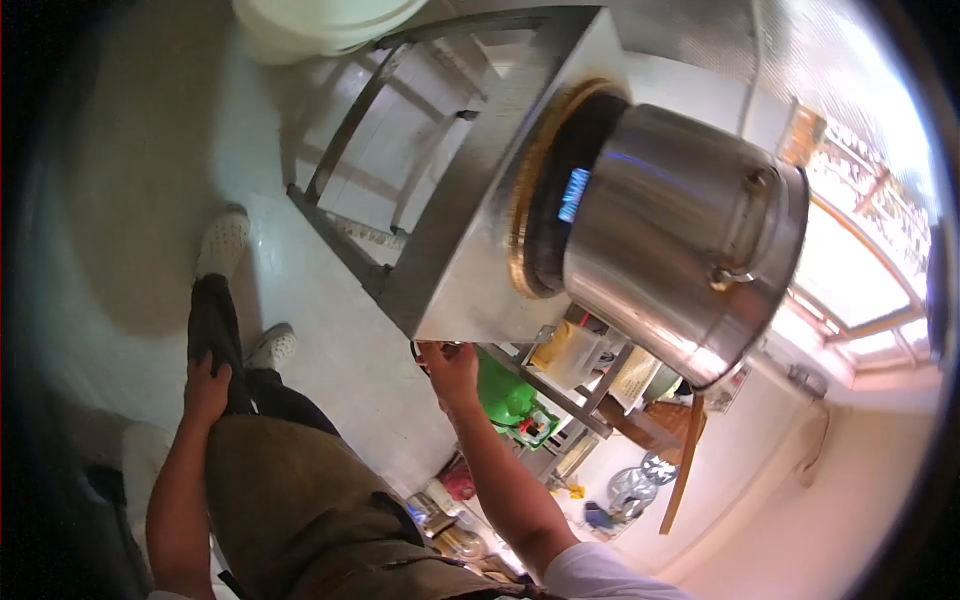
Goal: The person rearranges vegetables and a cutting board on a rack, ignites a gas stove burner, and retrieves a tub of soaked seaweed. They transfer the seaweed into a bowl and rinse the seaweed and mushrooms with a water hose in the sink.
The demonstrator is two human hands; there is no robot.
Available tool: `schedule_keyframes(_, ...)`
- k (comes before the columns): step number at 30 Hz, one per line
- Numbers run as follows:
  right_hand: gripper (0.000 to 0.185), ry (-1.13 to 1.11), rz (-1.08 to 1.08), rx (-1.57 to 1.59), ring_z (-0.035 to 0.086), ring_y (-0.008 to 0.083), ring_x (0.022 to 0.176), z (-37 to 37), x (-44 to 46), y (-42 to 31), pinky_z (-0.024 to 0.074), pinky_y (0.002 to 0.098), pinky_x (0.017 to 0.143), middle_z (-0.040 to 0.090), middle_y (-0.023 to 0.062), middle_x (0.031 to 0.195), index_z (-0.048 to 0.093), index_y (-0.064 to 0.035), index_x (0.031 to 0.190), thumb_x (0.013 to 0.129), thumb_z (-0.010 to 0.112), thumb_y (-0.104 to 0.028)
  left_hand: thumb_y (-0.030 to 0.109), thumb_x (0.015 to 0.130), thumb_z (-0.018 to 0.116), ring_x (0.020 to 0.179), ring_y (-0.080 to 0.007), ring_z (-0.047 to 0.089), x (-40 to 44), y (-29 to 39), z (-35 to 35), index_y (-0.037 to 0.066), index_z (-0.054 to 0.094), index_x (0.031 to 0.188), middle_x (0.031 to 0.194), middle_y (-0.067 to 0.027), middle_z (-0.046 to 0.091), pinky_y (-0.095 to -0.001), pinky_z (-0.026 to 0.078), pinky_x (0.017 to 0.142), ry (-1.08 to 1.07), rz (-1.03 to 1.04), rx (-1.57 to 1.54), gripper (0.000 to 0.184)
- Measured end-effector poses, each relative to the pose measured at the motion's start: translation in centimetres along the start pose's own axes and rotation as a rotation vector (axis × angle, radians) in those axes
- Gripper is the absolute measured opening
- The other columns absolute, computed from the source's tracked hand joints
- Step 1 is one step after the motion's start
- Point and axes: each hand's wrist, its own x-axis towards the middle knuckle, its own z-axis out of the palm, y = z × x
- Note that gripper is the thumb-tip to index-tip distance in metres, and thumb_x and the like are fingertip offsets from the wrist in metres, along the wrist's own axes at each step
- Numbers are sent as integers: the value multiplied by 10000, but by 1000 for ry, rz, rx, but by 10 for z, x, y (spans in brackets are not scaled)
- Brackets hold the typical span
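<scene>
My left hand [207, 388] rests on the dark trouser leg [218, 325] near the knee, its fingers lying over the cloth and holding nothing. At the near corner of a steel stove stand [480, 290], my right hand [452, 372] has its fingers curled against the underside of the edge. A small dark part shows beside those fingers, but what they grip is mostly hidden. A large steel stockpot [685, 235] sits on the round dark burner [560, 190], which has a brownish rim and a glowing blue patch. The whole view is tilted sideways.
A white bucket [325, 22] stands on the floor by the stand's open legs [350, 125]. Beyond my right arm are a green bag [503, 392], shelves with containers [575, 355] and a wooden bar [683, 465]. A bright window [860, 255] lies past the pot.
</scene>
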Motion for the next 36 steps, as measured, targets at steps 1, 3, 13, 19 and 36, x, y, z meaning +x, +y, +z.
schedule_keyframes(1, 430, -13, -3, -70, 608, 166, 730, -7, -4, 6, 499, 289, 652, 638, 128, 909, 583, 33, 1035, 778, 738, -274, 413, 890, 460, 1226, -446, 398, 0, -4, -3, -15, 407, 1341, 1337, -315, 383, -435, 324, 1038, -23, 9, -68, 624)
schedule_keyframes(3, 616, 63, -58, -234, 625, 205, 807, -12, -26, 48, 502, 302, 718, 612, 202, 1046, 519, 79, 1150, 776, 731, -364, 431, 917, 431, 1222, -424, 415, 4, -21, -2, -29, 433, 1316, 1289, -292, 454, -430, 325, 1034, -36, 71, -136, 609)
schedule_keyframes(13, 1081, -961, 315, -411, 464, 366, 1197, -108, -206, 164, 345, 399, 1020, 486, 300, 1265, 515, 112, 1202, 683, 439, -833, 531, 925, 365, 1215, -277, 446, -147, 7, -25, 2, 384, 1358, 1341, -154, 461, -418, 372, 980, -377, -187, -434, 684)
schedule_keyframes(19, 908, -614, 469, 268, 472, 340, 1191, -153, -277, 332, 343, 426, 1017, 513, 214, 1282, 564, 5, 1208, 704, 526, -749, 418, 906, 447, 1150, -293, 509, -193, 76, 46, -3, 402, 1347, 1335, -176, 469, -381, 393, 974, -334, 117, 106, 611)
schedule_keyframes(36, 509, -64, 621, 799, 640, 222, 699, -247, -243, 515, 486, 392, 628, 670, 127, 795, 660, 12, 790, 910, 501, -456, 404, 854, 530, 909, -268, 609, -264, 297, 212, -37, 654, 978, 953, -190, 662, -403, 448, 792, 258, 539, 418, 475)
